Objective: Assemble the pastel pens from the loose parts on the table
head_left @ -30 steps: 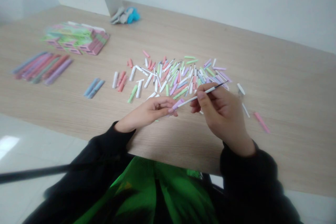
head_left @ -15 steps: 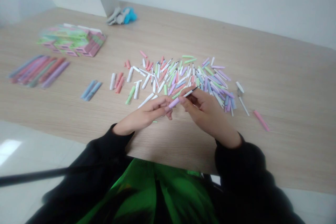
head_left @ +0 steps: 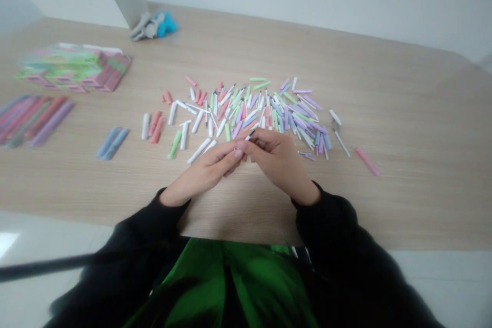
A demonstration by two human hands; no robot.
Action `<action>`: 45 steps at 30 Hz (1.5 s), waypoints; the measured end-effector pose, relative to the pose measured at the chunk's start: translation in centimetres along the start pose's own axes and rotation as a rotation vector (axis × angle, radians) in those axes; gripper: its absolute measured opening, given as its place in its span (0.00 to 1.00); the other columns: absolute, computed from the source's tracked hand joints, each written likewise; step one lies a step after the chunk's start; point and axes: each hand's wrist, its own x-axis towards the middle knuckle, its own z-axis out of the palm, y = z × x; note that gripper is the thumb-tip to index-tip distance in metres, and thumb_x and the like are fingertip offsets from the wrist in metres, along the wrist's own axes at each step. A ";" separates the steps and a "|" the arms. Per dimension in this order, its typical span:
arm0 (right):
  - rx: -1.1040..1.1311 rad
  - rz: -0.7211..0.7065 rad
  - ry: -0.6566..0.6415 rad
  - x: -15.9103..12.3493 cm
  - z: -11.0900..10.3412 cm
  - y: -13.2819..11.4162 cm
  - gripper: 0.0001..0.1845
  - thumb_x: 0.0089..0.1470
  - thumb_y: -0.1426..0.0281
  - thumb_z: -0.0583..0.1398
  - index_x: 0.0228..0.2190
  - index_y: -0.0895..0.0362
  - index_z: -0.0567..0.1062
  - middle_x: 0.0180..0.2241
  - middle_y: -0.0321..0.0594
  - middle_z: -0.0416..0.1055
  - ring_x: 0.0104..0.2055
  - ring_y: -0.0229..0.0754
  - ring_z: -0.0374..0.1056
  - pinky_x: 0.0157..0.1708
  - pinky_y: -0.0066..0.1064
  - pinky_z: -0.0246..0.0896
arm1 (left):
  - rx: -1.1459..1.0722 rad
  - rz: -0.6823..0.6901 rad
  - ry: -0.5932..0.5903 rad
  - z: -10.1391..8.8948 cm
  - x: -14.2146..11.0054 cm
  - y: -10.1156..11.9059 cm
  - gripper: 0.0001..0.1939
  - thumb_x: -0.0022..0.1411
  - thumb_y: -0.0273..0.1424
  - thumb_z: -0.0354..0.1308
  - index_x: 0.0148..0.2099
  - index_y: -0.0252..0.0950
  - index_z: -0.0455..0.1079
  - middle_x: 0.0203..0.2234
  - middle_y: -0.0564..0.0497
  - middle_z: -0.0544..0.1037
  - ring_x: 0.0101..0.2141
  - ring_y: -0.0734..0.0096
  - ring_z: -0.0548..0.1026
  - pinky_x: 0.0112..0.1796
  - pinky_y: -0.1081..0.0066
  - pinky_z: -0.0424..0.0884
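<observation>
My left hand (head_left: 211,168) and my right hand (head_left: 277,160) meet at the fingertips over the table, just in front of a loose pile of pastel pen parts (head_left: 261,107). Both hold one slim purple-and-white pen (head_left: 249,136) between thumb and fingers. Its dark, narrow tip points up and right out of the right hand's grip, while a bit of purple shows at the left thumb. Fingers cover most of it. White tubes (head_left: 199,151) and a green piece (head_left: 175,144) lie left of the hands.
At left are two blue pens (head_left: 112,143), a row of coloured pens (head_left: 42,118) and stacked pink-and-green boxes (head_left: 77,69). Behind stand a white box (head_left: 123,0) and a grey-and-blue bundle (head_left: 156,25). A pink tube (head_left: 367,161) lies at right.
My hands have come closer together, and the pen's purple part has become mostly hidden by the fingers. The whole scene has shifted left in view.
</observation>
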 end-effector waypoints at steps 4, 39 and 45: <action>0.033 0.037 0.033 -0.4 -4.0 0.9 0.21 0.53 0.54 0.66 0.44 0.54 0.76 0.29 0.32 0.70 0.25 0.33 0.62 0.24 0.27 0.57 | 0.010 -0.019 -0.001 -0.3 -0.3 0.0 0.20 0.73 0.45 0.46 0.33 0.36 0.63 0.23 0.56 0.61 0.25 0.73 0.61 0.29 0.70 0.58; -1.051 0.218 0.126 -0.6 -11.8 10.0 0.10 0.54 0.71 0.60 0.36 0.59 0.81 0.39 0.48 0.77 0.43 0.51 0.71 0.46 0.41 0.61 | 0.150 -0.183 -0.024 -0.4 -0.8 0.4 0.20 0.72 0.42 0.46 0.32 0.36 0.66 0.21 0.57 0.64 0.25 0.73 0.64 0.32 0.70 0.60; -0.955 0.244 0.103 -0.3 -12.2 10.6 0.07 0.53 0.75 0.60 0.32 0.59 0.80 0.35 0.46 0.78 0.38 0.47 0.70 0.41 0.37 0.62 | 0.155 -0.194 -0.043 -0.5 -0.9 0.3 0.20 0.72 0.42 0.47 0.31 0.36 0.65 0.21 0.56 0.64 0.26 0.73 0.64 0.31 0.70 0.60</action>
